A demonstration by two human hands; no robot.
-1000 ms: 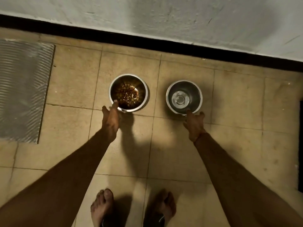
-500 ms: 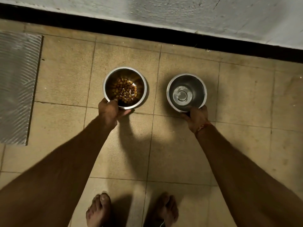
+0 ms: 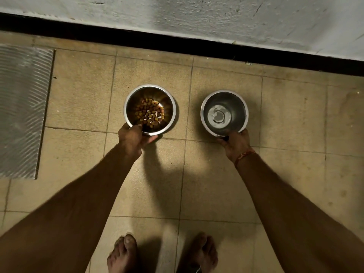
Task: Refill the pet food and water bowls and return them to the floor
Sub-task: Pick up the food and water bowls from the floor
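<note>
Bare forearms, 2 bare feet (image 3: 126,255), perhaps a red-orange thread wristband (image 3: 244,155)

Two shiny metal bowls (image 3: 224,113) on matt, worn floor tiles (image 3: 291,115).

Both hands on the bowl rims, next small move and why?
Probably lift both bowls straight up, level. The left hand grips the near rim of the food bowl, which holds only a thin layer of kibble; the right hand grips the other bowl, which looks almost empty. Both need refilling.
</note>
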